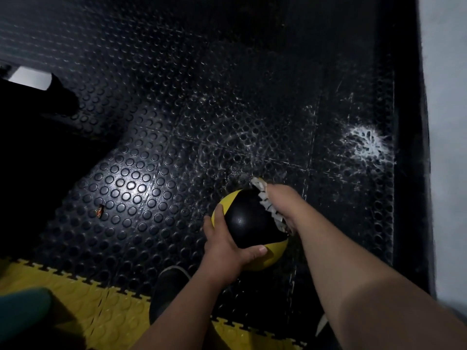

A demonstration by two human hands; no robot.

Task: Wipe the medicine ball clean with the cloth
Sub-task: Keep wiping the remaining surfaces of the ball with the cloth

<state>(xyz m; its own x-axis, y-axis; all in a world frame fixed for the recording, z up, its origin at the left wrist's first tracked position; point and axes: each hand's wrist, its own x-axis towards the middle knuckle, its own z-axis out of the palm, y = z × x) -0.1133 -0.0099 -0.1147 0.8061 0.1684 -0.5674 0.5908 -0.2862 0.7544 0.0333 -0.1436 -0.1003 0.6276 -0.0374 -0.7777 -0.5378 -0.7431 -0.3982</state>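
A black and yellow medicine ball (246, 223) sits low in the middle of the view, above the black studded floor. My left hand (225, 245) grips its near left side, thumb across the yellow panel. My right hand (284, 203) presses a pale, ragged-edged cloth (267, 204) against the ball's far right side. Most of the cloth is hidden under that hand; only its fringe shows along the ball's edge.
Black studded rubber mats (131, 188) cover the floor, with white scuff marks (366, 142) to the right. Yellow interlocking mats (83, 299) lie near me. A dark shoe (171, 286) is below the ball. A pale wall (447, 122) runs along the right edge.
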